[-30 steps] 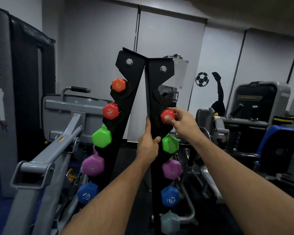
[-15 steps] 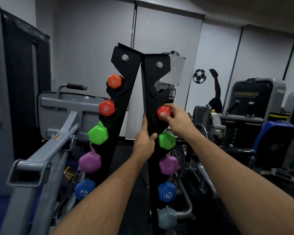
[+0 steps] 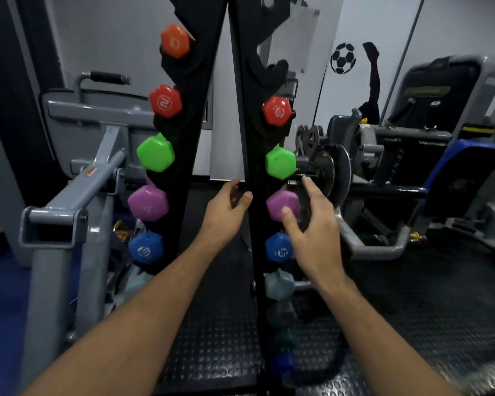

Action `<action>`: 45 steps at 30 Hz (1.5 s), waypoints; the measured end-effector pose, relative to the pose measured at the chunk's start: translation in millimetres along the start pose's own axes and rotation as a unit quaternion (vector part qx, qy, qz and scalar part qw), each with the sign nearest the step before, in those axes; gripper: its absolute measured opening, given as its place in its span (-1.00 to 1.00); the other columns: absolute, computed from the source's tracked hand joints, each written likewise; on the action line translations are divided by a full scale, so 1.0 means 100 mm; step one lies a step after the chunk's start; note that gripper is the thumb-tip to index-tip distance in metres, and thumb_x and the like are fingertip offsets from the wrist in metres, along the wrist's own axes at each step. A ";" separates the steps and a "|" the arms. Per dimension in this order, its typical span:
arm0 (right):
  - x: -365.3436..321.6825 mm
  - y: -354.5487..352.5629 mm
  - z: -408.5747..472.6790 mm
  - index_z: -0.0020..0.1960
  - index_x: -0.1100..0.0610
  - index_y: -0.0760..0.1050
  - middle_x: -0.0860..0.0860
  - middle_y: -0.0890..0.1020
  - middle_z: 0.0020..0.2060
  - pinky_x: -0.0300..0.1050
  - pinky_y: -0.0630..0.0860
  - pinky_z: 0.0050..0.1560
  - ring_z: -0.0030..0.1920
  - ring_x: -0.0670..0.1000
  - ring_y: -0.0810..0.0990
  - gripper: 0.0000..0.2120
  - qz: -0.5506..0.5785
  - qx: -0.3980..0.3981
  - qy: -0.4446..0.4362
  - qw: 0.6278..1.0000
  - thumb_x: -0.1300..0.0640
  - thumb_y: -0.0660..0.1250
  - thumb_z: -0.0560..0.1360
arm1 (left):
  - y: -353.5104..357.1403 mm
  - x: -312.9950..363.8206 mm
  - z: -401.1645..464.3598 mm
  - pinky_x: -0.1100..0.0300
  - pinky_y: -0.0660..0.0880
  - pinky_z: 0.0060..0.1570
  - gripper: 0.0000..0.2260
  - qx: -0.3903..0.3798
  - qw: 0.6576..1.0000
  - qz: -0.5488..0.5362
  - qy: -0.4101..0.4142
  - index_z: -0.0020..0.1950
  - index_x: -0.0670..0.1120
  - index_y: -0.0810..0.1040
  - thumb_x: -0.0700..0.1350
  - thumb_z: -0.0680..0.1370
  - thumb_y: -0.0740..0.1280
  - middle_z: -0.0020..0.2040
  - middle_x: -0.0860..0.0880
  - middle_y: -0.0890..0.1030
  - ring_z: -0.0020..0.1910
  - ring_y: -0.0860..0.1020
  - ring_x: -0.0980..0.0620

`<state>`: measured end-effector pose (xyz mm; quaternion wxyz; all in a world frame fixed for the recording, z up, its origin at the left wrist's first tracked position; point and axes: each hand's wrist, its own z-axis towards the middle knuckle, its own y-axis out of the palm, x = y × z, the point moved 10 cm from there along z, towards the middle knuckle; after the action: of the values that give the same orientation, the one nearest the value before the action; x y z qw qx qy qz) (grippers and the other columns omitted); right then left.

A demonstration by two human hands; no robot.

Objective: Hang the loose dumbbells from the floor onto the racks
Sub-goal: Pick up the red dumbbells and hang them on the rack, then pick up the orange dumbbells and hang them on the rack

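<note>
A black two-sided dumbbell rack [image 3: 249, 144] stands straight ahead. Its left side holds orange [image 3: 175, 40], red [image 3: 165, 101], green [image 3: 155, 152], purple [image 3: 147, 203] and blue [image 3: 145, 247] dumbbells. Its right side holds a red dumbbell [image 3: 277, 110], then green [image 3: 280, 162], purple [image 3: 280, 204], blue [image 3: 279, 247], grey [image 3: 277, 284] and darker ones below. The top right hook [image 3: 269, 64] is bare. My left hand [image 3: 225, 212] hovers open just off the rack's centre post. My right hand [image 3: 312, 224] is open in front of the right purple dumbbell, holding nothing.
A grey weight machine frame [image 3: 69, 212] stands close on the left. Another machine with a metal disc [image 3: 332, 172] sits right behind the rack, and more machines [image 3: 440, 115] fill the right. The floor is black studded rubber matting [image 3: 412, 310].
My right hand let go of the red dumbbell, which now hangs on the right side. Both hands dropped lower and opened; my left hand released the post. The view tilted down.
</note>
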<state>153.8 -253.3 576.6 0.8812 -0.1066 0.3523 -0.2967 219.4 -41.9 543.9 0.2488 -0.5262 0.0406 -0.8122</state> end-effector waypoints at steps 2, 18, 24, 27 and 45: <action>0.24 0.07 -0.44 0.58 0.12 0.32 0.02 0.41 0.52 -0.02 0.32 0.55 0.53 -0.02 0.36 -0.39 0.004 0.007 -0.001 1.000 0.13 0.43 0.58 | 0.07 -0.31 -0.18 0.26 0.42 0.26 -0.57 -0.009 1.000 -0.007 -0.029 0.48 -0.10 0.48 0.02 0.64 0.36 0.27 -0.04 0.63 0.27 0.58 0.05; 2.62 1.22 -4.08 0.53 0.04 0.39 -0.04 0.51 0.41 -0.10 0.43 0.39 0.40 -0.01 0.50 -0.51 -0.020 -0.239 0.437 0.867 0.02 0.36 0.63 | 1.29 -3.22 -2.53 0.31 0.44 -0.08 -0.62 -0.232 0.907 0.048 -0.349 0.42 -0.03 0.50 0.07 0.64 0.33 0.23 0.02 0.61 0.14 0.57 0.05; 3.10 1.42 -5.09 0.52 0.11 0.40 0.05 0.54 0.37 -0.19 0.37 0.17 0.35 0.07 0.52 -0.52 -0.043 -0.281 0.538 0.794 0.07 0.35 0.64 | 1.75 -4.05 -3.43 0.35 0.42 -0.27 -0.59 -0.317 0.849 0.092 -0.412 0.48 -0.08 0.46 0.05 0.68 0.29 0.22 -0.01 0.59 -0.09 0.54 0.15; 3.37 1.58 -5.43 0.48 0.12 0.44 0.07 0.59 0.32 -0.13 0.46 0.17 0.32 0.08 0.56 -0.56 -0.041 -0.291 0.564 0.772 0.06 0.36 0.63 | 1.99 -4.42 -3.71 0.22 0.47 -0.11 -0.63 -0.337 0.828 0.119 -0.432 0.43 -0.07 0.50 0.06 0.67 0.29 0.27 -0.03 0.59 -0.03 0.54 0.08; 4.45 2.34 -6.94 0.38 0.18 0.52 0.14 0.65 0.13 0.08 0.54 0.33 0.23 0.15 0.61 -0.61 0.153 -0.053 0.815 0.557 0.07 0.38 0.60 | 3.22 -5.74 -4.18 0.10 0.50 0.12 -0.66 -0.393 0.820 0.160 -0.384 0.39 -0.10 0.52 -0.01 0.66 0.28 0.16 -0.08 0.63 0.09 0.59 -0.07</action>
<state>40.0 -317.3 -270.5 0.2433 0.1894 0.9461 -0.0990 155.5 -147.9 -225.6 0.1423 -0.8345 0.3412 -0.4086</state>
